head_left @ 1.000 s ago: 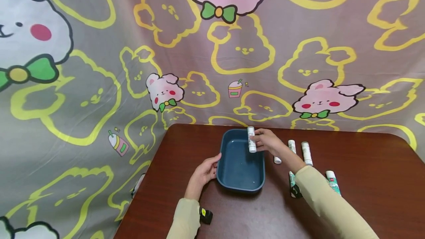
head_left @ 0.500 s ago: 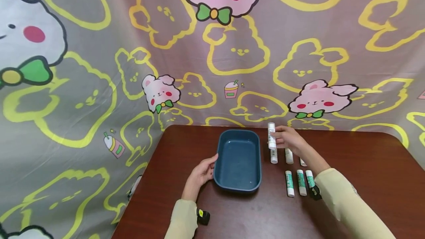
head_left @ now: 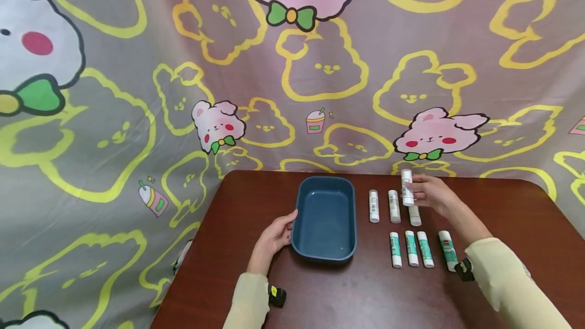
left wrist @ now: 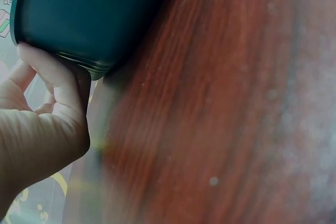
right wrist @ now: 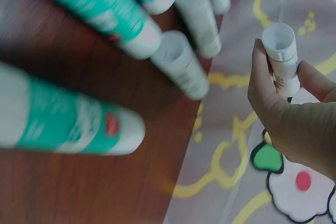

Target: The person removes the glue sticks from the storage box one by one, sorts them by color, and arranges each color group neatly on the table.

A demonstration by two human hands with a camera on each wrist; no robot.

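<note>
My right hand (head_left: 431, 194) holds a white glue stick (head_left: 407, 187) upright between thumb and fingers, raised above the table's far right half. In the right wrist view this glue stick (right wrist: 286, 69) shows a hollow end toward the camera. Just below it lies another white glue stick (head_left: 415, 216), partly covered by the held one. Two more white glue sticks (head_left: 394, 206) lie to its left. My left hand (head_left: 276, 232) holds the left side of a dark blue rectangular bin (head_left: 324, 225), whose inside is bare. In the left wrist view the thumb meets the bin's rim.
Several green-labelled glue sticks (head_left: 412, 249) lie in a nearer row, with a thicker one (head_left: 448, 250) at its right end. The brown wooden table (head_left: 356, 298) ends at a patterned cloth backdrop (head_left: 274, 65). Each wrist wears a black strap device (head_left: 277, 296).
My right hand has moved right with the glue stick, from over the bin, past the white row. More glue sticks are uncovered now. The left hand stays at the bin; the head view shifted slightly.
</note>
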